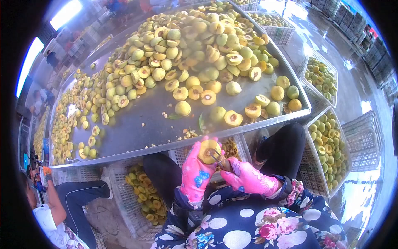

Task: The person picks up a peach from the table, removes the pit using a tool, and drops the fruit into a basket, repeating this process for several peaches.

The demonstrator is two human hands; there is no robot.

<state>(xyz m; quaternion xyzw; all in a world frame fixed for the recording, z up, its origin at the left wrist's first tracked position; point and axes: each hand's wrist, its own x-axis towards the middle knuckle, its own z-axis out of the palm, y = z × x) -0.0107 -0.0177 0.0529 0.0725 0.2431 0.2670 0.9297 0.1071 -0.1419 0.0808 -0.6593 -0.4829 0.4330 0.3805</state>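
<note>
Over the near edge of the metal table (137, 141), my left hand (195, 173), in a pink patterned glove, holds a halved yellow fruit (207, 152) with its cut face up. My right hand (252, 179), gloved the same way, is closed around the handle of a small pronged metal tool (217, 157). The tool's tip lies against the middle of the cut face. Both hands are close together above a crate of cut pieces (232, 148) between my knees.
Halved and whole fruits (166, 54) are heaped on the table. Crates of fruit stand at the right (327, 151), farther back (320, 79) and at the lower left (145, 195). Stacked crates (362, 128) are at the far right. A co-worker (62, 216) sits at the left.
</note>
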